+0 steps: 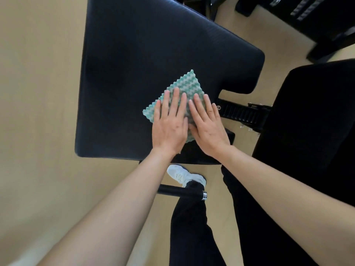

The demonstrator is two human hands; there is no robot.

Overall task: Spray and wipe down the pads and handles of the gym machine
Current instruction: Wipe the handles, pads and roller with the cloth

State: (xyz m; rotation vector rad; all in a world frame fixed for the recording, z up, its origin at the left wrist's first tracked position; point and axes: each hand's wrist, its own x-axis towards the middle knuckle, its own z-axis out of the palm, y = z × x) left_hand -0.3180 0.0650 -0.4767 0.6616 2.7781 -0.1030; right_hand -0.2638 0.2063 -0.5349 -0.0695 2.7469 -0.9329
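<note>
While both palms lie flat upon it, the green-and-white textured cloth rests on the near right part of the large black pad, close to the pad's notched right edge. The left hand covers the cloth's left half, fingers straight and slightly spread, pressing down without gripping. The right hand lies on the cloth's right half, fingers likewise straight, and the two hands touch along their inner edges. Only the cloth's far corner and a strip at its left edge show beyond the fingers. Both bare forearms reach in from the bottom of the view.

Right of the pad, a ribbed black bar runs toward a second black pad, which stands apart from the first. Below the large pad's near edge, a white shoe stands on the tan floor, with a black trouser leg above it and a black cylindrical grip with a chrome end just beside the shoe. Dark machine parts fill the upper right corner.
</note>
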